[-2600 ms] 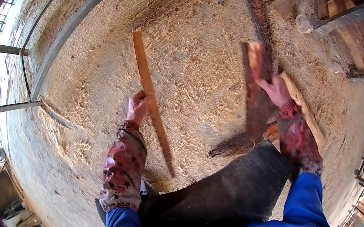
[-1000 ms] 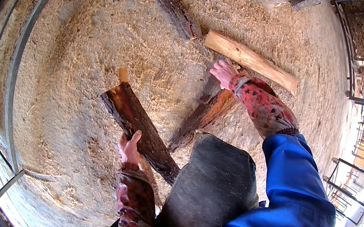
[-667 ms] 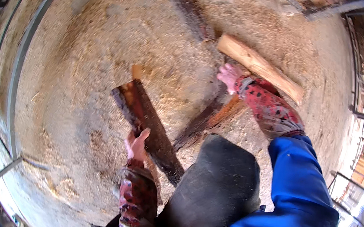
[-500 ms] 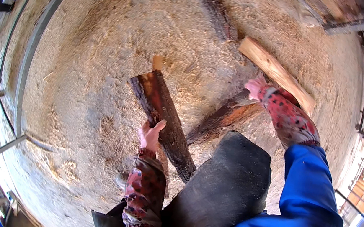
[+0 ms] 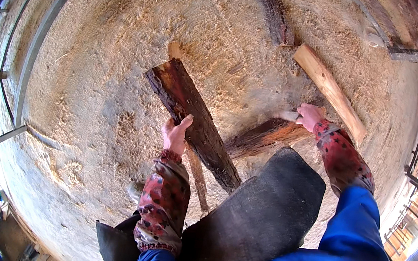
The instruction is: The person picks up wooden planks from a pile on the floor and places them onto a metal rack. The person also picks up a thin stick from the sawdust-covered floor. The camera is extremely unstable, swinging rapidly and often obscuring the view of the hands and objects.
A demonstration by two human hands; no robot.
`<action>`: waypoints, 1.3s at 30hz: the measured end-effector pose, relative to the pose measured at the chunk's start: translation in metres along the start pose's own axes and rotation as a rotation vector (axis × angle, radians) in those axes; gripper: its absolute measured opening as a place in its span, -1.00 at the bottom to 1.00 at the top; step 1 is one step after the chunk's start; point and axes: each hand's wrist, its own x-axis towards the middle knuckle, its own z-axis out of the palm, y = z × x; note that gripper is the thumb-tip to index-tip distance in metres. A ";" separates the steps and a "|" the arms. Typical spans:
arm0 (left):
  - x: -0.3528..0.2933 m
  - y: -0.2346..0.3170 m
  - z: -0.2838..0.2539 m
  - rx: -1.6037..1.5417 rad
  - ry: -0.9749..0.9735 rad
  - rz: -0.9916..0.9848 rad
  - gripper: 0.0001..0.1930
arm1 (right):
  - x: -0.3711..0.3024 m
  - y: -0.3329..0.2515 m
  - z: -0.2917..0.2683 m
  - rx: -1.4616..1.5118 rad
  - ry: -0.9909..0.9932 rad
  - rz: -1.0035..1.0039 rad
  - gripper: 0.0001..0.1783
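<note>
In my left hand [image 5: 176,132] is a bark-covered wood slab [image 5: 199,129], gripped by its left edge with the thumb on top. The slab leans up and to the left, its cut end away from me. Under it shows a narrow strip of wood [image 5: 196,176]. My right hand [image 5: 308,117] is closed round a tool whose flat pale blade [image 5: 289,115] points left; motion blur hides its exact kind. Beneath that blade lies another bark-edged log [image 5: 263,137] with a reddish split face.
A pale split log [image 5: 331,86] lies beyond my right hand. Farther off is a dark bark log [image 5: 275,10]. Sawdust covers the ground [image 5: 102,95]. A black apron [image 5: 262,206] spreads over my lap. A metal rail [image 5: 48,30] curves along the left.
My right hand has moved toward the right and slightly nearer, and the tool's blade now shows. My left hand keeps its hold on the slab. The whole view has shifted a little.
</note>
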 end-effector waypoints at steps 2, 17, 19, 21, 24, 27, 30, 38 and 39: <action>-0.004 0.000 0.005 0.008 0.027 0.014 -0.70 | -0.007 -0.029 -0.024 0.149 0.061 0.025 -0.71; -0.014 -0.018 0.009 -0.375 -0.118 -0.250 -0.51 | 0.051 -0.235 0.023 0.969 0.063 -0.189 -0.57; -0.015 -0.018 0.017 -0.265 -0.136 -0.245 -0.55 | 0.049 -0.233 0.024 0.989 0.010 -0.135 -0.54; -0.022 -0.011 0.032 -0.016 -0.129 -0.158 -0.60 | 0.048 -0.239 0.030 0.849 0.055 -0.165 -0.52; -0.027 -0.008 0.041 0.024 -0.020 -0.190 -0.61 | 0.040 -0.230 0.008 0.621 0.052 -0.260 -0.53; -0.022 -0.019 0.035 0.024 -0.029 -0.153 -0.65 | 0.032 -0.180 -0.020 0.647 0.269 -0.120 -0.63; -0.022 -0.019 0.023 0.073 0.015 -0.104 -0.66 | 0.033 -0.090 -0.045 0.734 0.499 0.330 -0.54; -0.023 -0.009 0.030 0.185 0.010 -0.114 -0.63 | 0.034 0.115 -0.006 0.209 0.337 0.729 0.15; -0.025 -0.008 0.030 0.180 0.013 -0.119 -0.63 | 0.037 0.117 -0.002 0.184 0.327 0.746 0.15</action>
